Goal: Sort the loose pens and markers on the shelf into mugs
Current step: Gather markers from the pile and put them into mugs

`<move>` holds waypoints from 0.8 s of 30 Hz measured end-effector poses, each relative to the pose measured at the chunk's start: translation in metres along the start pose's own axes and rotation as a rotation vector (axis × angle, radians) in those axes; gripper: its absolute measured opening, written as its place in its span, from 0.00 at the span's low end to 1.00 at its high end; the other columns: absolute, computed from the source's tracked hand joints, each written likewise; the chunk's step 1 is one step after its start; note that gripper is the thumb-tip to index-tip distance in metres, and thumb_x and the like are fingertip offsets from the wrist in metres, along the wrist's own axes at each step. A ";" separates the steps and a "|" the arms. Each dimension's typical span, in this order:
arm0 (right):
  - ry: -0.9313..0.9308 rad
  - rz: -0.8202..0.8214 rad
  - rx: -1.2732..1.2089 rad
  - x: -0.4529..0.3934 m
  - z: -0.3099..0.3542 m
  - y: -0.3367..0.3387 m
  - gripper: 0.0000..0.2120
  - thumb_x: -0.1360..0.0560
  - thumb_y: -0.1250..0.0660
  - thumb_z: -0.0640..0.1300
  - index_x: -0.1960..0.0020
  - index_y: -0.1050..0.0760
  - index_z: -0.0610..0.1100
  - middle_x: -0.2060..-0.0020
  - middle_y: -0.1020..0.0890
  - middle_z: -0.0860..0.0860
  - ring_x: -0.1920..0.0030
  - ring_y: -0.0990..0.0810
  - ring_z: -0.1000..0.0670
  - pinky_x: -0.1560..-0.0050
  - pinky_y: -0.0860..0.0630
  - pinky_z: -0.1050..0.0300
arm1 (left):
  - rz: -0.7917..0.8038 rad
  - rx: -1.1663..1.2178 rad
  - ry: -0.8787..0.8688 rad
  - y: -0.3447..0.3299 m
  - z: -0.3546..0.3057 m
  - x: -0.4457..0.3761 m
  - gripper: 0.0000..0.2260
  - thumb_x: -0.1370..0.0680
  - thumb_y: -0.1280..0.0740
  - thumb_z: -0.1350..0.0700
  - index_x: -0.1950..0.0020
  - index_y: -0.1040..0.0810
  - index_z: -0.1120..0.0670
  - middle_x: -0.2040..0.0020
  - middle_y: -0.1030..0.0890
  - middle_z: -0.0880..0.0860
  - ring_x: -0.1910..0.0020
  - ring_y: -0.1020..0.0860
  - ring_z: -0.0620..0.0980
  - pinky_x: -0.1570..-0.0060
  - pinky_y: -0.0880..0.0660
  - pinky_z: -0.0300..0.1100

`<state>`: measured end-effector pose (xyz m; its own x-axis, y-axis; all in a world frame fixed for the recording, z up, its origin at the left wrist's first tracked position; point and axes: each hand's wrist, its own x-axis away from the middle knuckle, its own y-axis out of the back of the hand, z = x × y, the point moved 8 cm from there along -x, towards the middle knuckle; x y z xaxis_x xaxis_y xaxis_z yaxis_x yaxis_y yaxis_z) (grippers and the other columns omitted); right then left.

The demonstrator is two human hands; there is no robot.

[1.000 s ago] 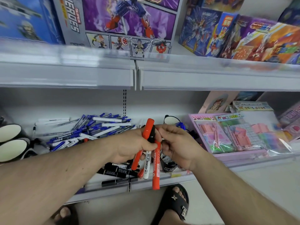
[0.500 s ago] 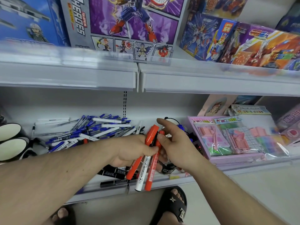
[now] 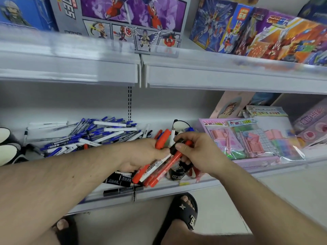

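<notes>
Left hand [image 3: 141, 154] grasps bundle of smooth plastic red and white cylindrical markers [image 3: 155, 168], angled down over shelf front. Right hand [image 3: 196, 152] pinches black-capped red marker [image 3: 175, 154] against bundle. Heap of slim blue-and-white pens [image 3: 92, 135] lies loose on grey metal shelf [image 3: 159, 191]; black markers [image 3: 120, 179] near lip. White-lined dark mugs [image 3: 7, 145] far left. Pink packaged stationery sets [image 3: 247, 138] right. Marker print unreadable.
</notes>
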<state>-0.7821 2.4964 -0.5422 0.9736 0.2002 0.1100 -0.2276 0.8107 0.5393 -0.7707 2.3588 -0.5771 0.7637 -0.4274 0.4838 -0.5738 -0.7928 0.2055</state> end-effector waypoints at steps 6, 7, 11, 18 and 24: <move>-0.126 -0.491 0.357 -0.003 -0.078 0.107 0.07 0.22 0.35 0.39 0.47 0.19 0.42 0.55 0.15 0.43 0.57 0.19 0.43 0.54 0.23 0.52 | -0.196 0.069 -0.024 0.002 0.001 -0.012 0.07 0.17 0.40 0.53 0.50 0.24 0.52 0.46 0.18 0.53 0.46 0.20 0.53 0.42 0.24 0.54; -0.152 -0.518 0.399 -0.002 -0.093 0.112 0.08 0.22 0.35 0.38 0.46 0.19 0.40 0.53 0.16 0.42 0.56 0.20 0.42 0.53 0.25 0.54 | -0.164 0.083 -0.030 -0.005 0.000 -0.013 0.06 0.17 0.40 0.53 0.49 0.25 0.50 0.47 0.18 0.52 0.46 0.19 0.51 0.42 0.24 0.53; -0.186 -0.529 0.527 -0.009 -0.133 0.095 0.12 0.22 0.36 0.38 0.40 0.21 0.38 0.46 0.20 0.39 0.50 0.22 0.39 0.49 0.28 0.53 | -0.087 0.112 -0.057 -0.024 -0.008 -0.017 0.05 0.17 0.40 0.53 0.49 0.25 0.48 0.50 0.18 0.49 0.51 0.18 0.50 0.42 0.23 0.53; -0.289 -0.440 0.574 -0.029 -0.173 0.060 0.15 0.19 0.42 0.38 0.35 0.25 0.40 0.42 0.24 0.40 0.51 0.23 0.40 0.53 0.29 0.53 | -0.122 0.107 -0.032 -0.014 -0.001 -0.019 0.06 0.17 0.40 0.53 0.47 0.24 0.50 0.51 0.18 0.49 0.57 0.20 0.47 0.46 0.22 0.51; -0.286 -0.442 0.581 -0.032 -0.182 0.044 0.17 0.20 0.44 0.35 0.33 0.28 0.39 0.40 0.27 0.39 0.44 0.25 0.38 0.42 0.26 0.47 | -0.173 0.134 -0.013 -0.006 0.005 -0.012 0.07 0.17 0.40 0.53 0.47 0.24 0.52 0.58 0.21 0.51 0.70 0.27 0.45 0.66 0.27 0.40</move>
<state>-0.8265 2.6258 -0.6741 0.9566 -0.2875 -0.0482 0.1514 0.3487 0.9249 -0.7753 2.3666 -0.5883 0.8516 -0.2846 0.4402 -0.3899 -0.9052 0.1691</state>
